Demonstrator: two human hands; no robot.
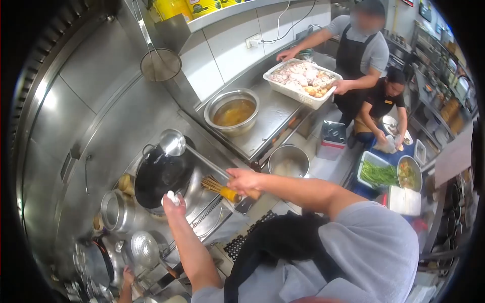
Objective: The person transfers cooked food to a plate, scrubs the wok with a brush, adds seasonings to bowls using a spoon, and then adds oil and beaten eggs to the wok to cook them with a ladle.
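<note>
My right hand (pixel 245 183) is wrapped round the wooden handle of a long metal ladle (pixel 173 143), whose bowl hangs over the upper edge of a dark wok (pixel 164 177). At the wok's lower rim, my left hand (pixel 174 202) is closed on a crumpled white cloth (pixel 173 197). A bamboo brush (pixel 214 186) with a yellow-wrapped handle lies just left of my right hand, beside the stove's edge.
A steel bowl of brownish liquid (pixel 233 112) stands on the counter. Behind it a person holds a white basket of raw meat (pixel 303 83). Another person crouches near a tray of greens (pixel 378 171). A strainer (pixel 145 248) and another person's hand (pixel 129 275) are at lower left.
</note>
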